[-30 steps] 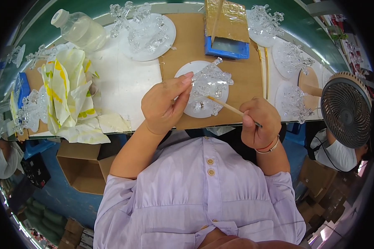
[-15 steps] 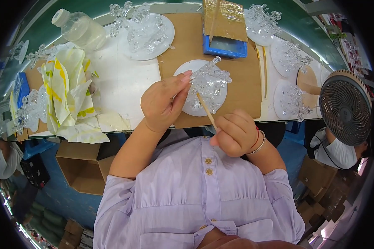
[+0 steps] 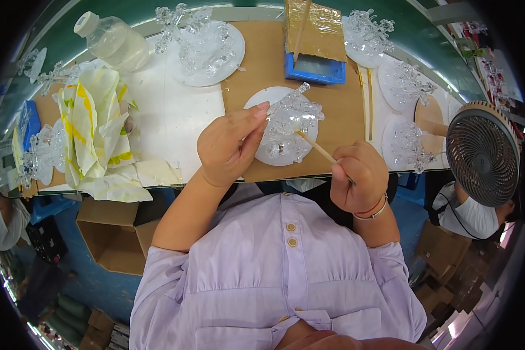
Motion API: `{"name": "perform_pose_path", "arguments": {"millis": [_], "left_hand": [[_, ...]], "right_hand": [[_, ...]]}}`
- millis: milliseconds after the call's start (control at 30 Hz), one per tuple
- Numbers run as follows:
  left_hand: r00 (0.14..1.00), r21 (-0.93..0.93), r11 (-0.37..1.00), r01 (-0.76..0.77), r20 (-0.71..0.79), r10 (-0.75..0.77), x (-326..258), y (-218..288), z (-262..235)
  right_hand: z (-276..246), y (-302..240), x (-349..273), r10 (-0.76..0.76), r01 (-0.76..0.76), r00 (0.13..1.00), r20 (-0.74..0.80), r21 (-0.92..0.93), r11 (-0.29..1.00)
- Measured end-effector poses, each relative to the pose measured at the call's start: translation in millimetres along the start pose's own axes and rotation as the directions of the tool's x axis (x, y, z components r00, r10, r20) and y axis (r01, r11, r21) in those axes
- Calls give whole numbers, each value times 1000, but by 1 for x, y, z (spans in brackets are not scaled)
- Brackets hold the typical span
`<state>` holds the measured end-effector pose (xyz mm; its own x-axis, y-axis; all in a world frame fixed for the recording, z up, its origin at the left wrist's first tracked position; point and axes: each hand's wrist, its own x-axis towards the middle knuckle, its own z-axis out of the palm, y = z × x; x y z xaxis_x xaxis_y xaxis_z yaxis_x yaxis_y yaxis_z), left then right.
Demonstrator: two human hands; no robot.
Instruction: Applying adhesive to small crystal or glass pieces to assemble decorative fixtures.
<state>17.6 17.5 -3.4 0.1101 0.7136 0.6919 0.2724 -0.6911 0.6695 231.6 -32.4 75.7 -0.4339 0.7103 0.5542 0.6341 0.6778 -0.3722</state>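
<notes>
A clear, glassy ornament with many small knobs (image 3: 291, 116) is over a round white disc (image 3: 268, 156) on a sheet of brown cardboard. My left hand (image 3: 230, 143) pinches the ornament's left edge between thumb and fingertips. In my right hand (image 3: 360, 175) is a thin wooden brush (image 3: 321, 150), its handle running through my closed fingers. The brush's yellowish tip touches the ornament near its middle, or is just above it; I cannot tell which. Behind the disc stands a blue tray (image 3: 315, 69) with a taped brown cover and a stick leaning in it.
More clear ornaments lie on white discs at the back left (image 3: 213, 52) and along the right. A capped plastic bottle (image 3: 114, 44) and crumpled yellow-and-white paper (image 3: 96, 128) are on the left. A black fan (image 3: 484, 154) is at the right edge. Two thin sticks (image 3: 366, 105) lie beside the cardboard.
My right hand has moved to the right and a little forward, turning the brush to a flatter slant, and its tip has shifted right on the ornament. My left hand keeps its pinch.
</notes>
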Motion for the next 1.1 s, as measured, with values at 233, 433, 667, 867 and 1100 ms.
{"name": "perform_pose_path", "arguments": {"millis": [233, 433, 667, 867, 1100], "left_hand": [[1000, -9, 1000, 0, -25, -1, 3, 0, 4], [999, -32, 999, 37, -21, -37, 2, 1, 4], [999, -43, 998, 37, -6, -37, 2, 1, 4], [999, -39, 999, 32, 1, -32, 2, 0, 3], [999, -41, 999, 31, 10, -30, 3, -1, 2]], "right_hand": [[9, 17, -12, -22, 29, 994, -106, 68, 997], [6, 30, -27, 84, -59, 987, -134, 182, 982], [18, 36, -45, 324, -231, 930, -175, 409, 883], [15, 37, -23, 160, -124, 983, -89, 316, 941], [17, 15, 27, 19, -17, 998, -56, 46, 999]]}}
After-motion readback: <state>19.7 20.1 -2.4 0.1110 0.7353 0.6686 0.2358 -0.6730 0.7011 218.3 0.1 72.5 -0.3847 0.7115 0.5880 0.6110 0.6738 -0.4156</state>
